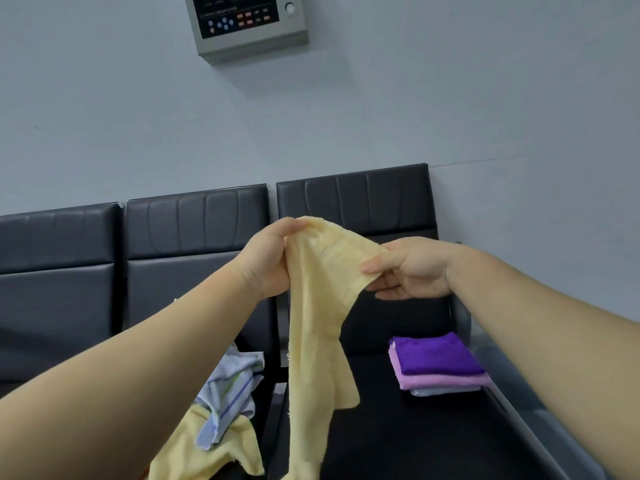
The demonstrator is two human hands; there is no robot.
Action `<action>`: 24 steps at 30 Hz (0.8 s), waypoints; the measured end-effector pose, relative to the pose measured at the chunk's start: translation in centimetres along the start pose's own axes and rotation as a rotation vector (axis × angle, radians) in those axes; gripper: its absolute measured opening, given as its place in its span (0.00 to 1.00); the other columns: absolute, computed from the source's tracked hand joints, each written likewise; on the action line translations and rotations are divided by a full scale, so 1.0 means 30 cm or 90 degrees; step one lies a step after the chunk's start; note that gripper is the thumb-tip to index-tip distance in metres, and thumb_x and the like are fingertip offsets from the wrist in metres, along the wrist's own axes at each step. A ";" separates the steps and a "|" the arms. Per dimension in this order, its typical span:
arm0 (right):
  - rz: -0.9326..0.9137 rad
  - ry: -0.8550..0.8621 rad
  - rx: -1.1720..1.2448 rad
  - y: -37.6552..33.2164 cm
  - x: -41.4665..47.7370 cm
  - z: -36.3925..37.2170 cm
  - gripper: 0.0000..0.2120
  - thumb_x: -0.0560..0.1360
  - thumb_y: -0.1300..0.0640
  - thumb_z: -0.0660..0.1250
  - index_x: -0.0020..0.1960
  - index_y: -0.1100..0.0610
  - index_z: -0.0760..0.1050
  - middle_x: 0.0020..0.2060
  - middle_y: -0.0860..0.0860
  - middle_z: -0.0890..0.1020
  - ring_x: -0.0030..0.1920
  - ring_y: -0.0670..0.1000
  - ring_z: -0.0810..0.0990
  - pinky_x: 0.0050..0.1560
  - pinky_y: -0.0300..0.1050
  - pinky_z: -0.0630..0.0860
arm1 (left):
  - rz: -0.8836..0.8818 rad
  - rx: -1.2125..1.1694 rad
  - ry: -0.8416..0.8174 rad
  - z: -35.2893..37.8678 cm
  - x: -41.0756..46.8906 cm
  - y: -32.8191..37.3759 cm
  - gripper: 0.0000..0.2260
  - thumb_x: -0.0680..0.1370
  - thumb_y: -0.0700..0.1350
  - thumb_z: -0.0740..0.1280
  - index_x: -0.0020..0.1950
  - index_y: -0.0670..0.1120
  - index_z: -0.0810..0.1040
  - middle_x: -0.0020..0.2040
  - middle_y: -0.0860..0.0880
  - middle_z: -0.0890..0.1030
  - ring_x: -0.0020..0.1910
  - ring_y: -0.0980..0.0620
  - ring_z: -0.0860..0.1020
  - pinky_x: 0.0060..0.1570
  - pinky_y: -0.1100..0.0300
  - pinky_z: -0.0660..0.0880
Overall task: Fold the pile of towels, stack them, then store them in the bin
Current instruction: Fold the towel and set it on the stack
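Observation:
A pale yellow towel [317, 327] hangs in the air in front of the seats. My left hand [268, 258] grips its top edge, and my right hand [412, 268] pinches the same edge a little to the right. The cloth droops down past the frame's bottom. On the right seat lies a folded stack [438, 365]: a purple towel on top, a pink one under it, a pale one at the bottom. An unfolded pile [221, 410] with a striped blue-grey towel and another yellow one sits on the middle seat, low left. No bin is in view.
A row of dark padded seats [194, 244] stands against a pale wall. A grey control panel [247, 24] hangs on the wall above. A metal armrest [519, 403] borders the right seat.

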State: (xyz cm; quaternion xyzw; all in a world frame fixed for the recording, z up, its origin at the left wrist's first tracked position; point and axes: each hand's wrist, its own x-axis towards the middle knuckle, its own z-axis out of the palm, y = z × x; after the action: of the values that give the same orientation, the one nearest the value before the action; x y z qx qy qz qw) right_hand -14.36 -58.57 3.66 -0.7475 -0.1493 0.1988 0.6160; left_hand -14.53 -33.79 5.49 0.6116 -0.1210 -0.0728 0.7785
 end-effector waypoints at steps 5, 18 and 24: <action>-0.113 -0.011 0.175 0.040 0.034 0.036 0.18 0.79 0.61 0.69 0.68 0.58 0.78 0.60 0.57 0.85 0.61 0.57 0.84 0.66 0.55 0.78 | -0.041 0.008 0.025 -0.010 0.013 -0.007 0.17 0.79 0.47 0.68 0.67 0.41 0.80 0.62 0.41 0.84 0.56 0.43 0.84 0.51 0.47 0.81; 0.000 -0.086 -0.005 0.126 0.061 0.077 0.13 0.78 0.64 0.70 0.63 0.63 0.80 0.58 0.59 0.85 0.58 0.58 0.85 0.64 0.54 0.80 | -0.036 0.057 0.031 -0.009 0.001 -0.034 0.14 0.84 0.46 0.63 0.59 0.37 0.79 0.53 0.40 0.86 0.51 0.42 0.86 0.50 0.46 0.80; -0.036 -0.086 0.031 0.193 0.056 0.092 0.08 0.78 0.57 0.70 0.54 0.59 0.77 0.48 0.54 0.86 0.51 0.54 0.85 0.57 0.50 0.81 | -0.103 -0.025 0.191 -0.008 0.043 -0.114 0.09 0.81 0.43 0.68 0.42 0.44 0.74 0.30 0.50 0.71 0.23 0.52 0.74 0.29 0.58 0.77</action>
State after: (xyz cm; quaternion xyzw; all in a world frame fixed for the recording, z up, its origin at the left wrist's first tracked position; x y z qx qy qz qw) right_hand -14.33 -56.56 -2.64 -0.7127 -0.2070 0.2346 0.6279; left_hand -13.11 -34.73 2.23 0.6077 0.0479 -0.0457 0.7914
